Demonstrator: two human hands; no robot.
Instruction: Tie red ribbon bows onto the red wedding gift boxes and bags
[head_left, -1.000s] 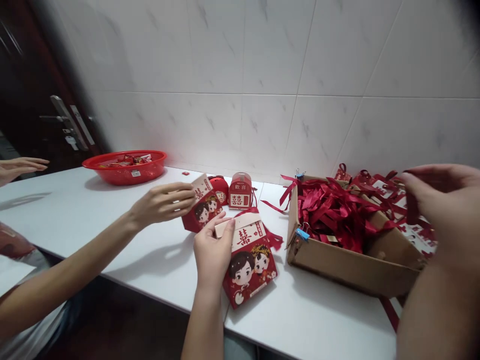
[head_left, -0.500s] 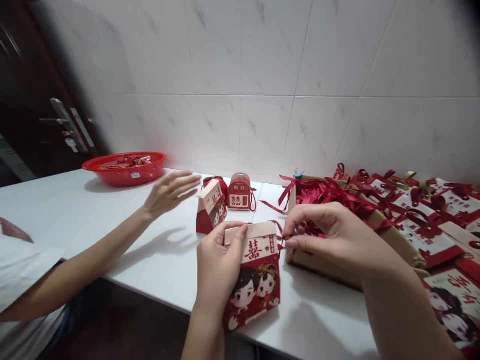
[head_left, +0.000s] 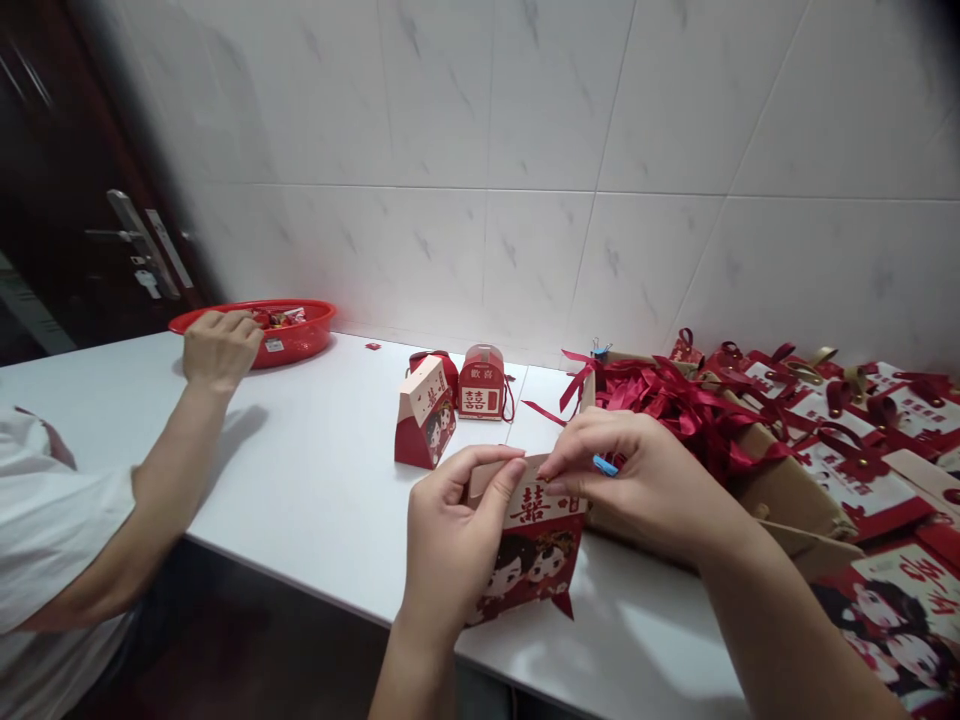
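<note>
My left hand [head_left: 457,535] is closed on a red and cream candy box [head_left: 544,565], thumb in front of its top flap. The box front bears a double-happiness sign and two cartoon figures. My right hand [head_left: 637,480] pinches a thin red ribbon at the box's top edge; the fingertips mostly hide it. A red ribbon tail [head_left: 564,604] hangs below the box's right corner. Behind my hands a similar peaked box [head_left: 426,412] stands on the white table [head_left: 322,470], with a small red box [head_left: 481,383] beside it.
A co-worker's hand [head_left: 221,350] is at a red plastic basket [head_left: 300,340] of wrapped sweets on the left. On the right, a cardboard box [head_left: 795,490] holds red ribbons [head_left: 660,395]. Several finished-looking gift boxes [head_left: 847,470] crowd the far right. A blue clip [head_left: 604,466] shows below my right fingers.
My right hand has moved left onto the box's top edge. My left hand has shifted slightly right with the box. The co-worker's hand has gone from mid-table to the basket.
</note>
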